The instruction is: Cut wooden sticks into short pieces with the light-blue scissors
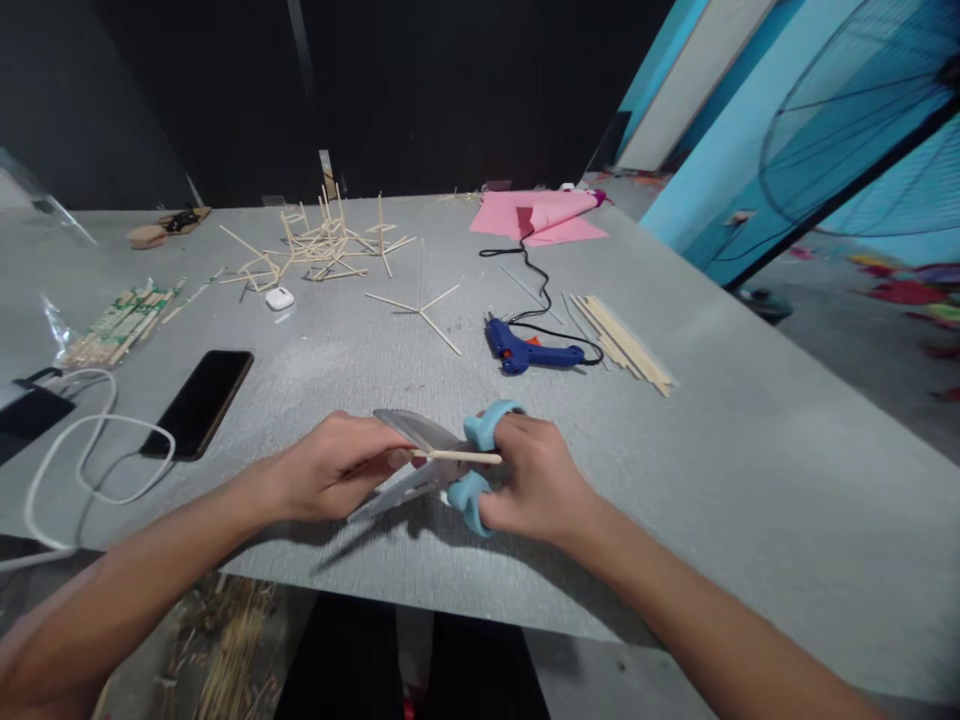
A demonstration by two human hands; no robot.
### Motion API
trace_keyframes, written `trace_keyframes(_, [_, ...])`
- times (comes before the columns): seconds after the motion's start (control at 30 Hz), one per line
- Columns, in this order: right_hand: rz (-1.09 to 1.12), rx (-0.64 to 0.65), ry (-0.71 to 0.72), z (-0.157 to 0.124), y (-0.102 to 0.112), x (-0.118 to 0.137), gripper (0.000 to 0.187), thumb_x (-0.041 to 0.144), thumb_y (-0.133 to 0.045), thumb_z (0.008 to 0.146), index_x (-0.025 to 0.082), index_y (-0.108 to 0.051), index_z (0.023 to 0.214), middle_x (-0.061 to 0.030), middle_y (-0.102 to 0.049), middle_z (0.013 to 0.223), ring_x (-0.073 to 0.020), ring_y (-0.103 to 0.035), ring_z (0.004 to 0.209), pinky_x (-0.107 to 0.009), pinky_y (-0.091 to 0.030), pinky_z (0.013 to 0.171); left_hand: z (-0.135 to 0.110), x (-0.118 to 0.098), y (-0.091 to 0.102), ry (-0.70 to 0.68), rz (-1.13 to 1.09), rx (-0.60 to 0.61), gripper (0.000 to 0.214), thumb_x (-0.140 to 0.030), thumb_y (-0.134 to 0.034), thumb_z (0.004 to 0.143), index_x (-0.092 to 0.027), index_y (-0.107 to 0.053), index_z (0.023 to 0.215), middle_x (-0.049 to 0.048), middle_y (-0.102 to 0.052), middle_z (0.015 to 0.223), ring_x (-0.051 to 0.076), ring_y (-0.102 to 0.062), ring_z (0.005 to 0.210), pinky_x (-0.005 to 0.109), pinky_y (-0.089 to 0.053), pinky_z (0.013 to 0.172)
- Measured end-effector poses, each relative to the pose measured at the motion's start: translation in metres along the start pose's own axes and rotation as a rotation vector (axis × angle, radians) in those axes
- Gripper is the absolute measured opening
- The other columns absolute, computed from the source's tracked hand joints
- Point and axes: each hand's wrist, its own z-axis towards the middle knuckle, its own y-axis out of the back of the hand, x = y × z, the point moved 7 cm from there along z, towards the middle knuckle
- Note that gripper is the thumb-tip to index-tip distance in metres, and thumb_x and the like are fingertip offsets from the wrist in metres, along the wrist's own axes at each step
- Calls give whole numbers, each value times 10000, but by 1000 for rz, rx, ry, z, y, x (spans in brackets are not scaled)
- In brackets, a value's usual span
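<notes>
My right hand (pixel 536 480) grips the light-blue handles of a pair of scissors (pixel 491 422), whose blades are spread apart and point left. Pinched in the fingers of my left hand (pixel 341 465) is a thin wooden stick (pixel 465 457), which lies between the open blades and reaches toward my right hand. Both hands are just above the near part of the grey table. Beyond them a small joined piece of sticks (pixel 421 308) stands with one stick upright and others spread flat. A blue glue gun (pixel 536 350) lies right of it, its black cord trailing back.
Several stick frames (pixel 322 240) stand at the back, near a white earphone case (pixel 280 298). Loose sticks (pixel 622 340) lie right of the glue gun. Pink paper (pixel 540 215) is at the back right. On the left are a phone (pixel 201 400), a white cable (pixel 34 490) and packaged sticks (pixel 124 322).
</notes>
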Motion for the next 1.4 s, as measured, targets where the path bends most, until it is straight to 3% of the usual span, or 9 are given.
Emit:
trace_keyframes(0.17, [37, 51, -32, 0, -2, 3, 149, 249, -569, 694, 250, -423, 663, 28, -461, 578, -140, -413, 526, -302, -303, 545, -2, 1, -1, -20, -77, -61, 216, -239, -498, 1120, -197, -677, 1007, 22, -751, 823, 103, -666, 662, 199, -511, 638])
trace_keyframes(0.43, [42, 111, -194, -3, -5, -2, 241, 282, -630, 650, 262, -391, 625, 39, -406, 551, -139, -363, 521, -318, -314, 551, -3, -1, 0, -75, 25, -99, 210, -221, -512, 1102, -208, -720, 1081, 43, -774, 820, 143, -719, 707, 234, -565, 655])
trace_keyframes(0.7, [63, 87, -201, -2, -4, -3, 208, 313, -607, 673, 259, -413, 620, 29, -429, 549, -142, -383, 524, -309, -315, 547, -3, 0, -2, -78, 88, -123, 187, -213, -509, 1086, -223, -690, 1133, 25, -759, 784, 132, -696, 638, 231, -527, 594])
trace_keyframes(0.87, [107, 95, -230, 2, -8, -6, 152, 274, -601, 663, 247, -453, 653, 31, -472, 574, -141, -424, 539, -301, -331, 559, -4, -2, 4, -103, 183, -228, 214, -168, -504, 1079, -217, -672, 1201, 44, -807, 882, 143, -757, 731, 225, -561, 641])
trace_keyframes(1.07, [158, 116, -226, 2, -12, -5, 109, 250, -600, 674, 240, -492, 685, 28, -497, 605, -150, -454, 563, -308, -352, 577, -5, -2, 4, -82, 171, -202, 267, -290, -499, 1108, -243, -688, 1291, 78, -806, 892, 191, -773, 741, 297, -609, 635])
trace_keyframes(1.27, [185, 129, -286, -1, -16, -5, 208, 277, -603, 692, 257, -403, 640, 34, -467, 549, -141, -411, 528, -305, -335, 550, -11, 2, 1, -51, 174, -231, 235, -205, -522, 1088, -263, -734, 1174, 83, -823, 963, 176, -778, 789, 290, -620, 679])
trace_keyframes(1.4, [189, 144, -319, -3, -18, -4, 238, 293, -588, 696, 258, -363, 626, 49, -422, 526, -122, -349, 510, -294, -306, 531, -12, -1, 1, -120, 180, -272, 184, -190, -550, 1075, -241, -716, 1137, 79, -817, 997, 159, -770, 808, 263, -608, 683])
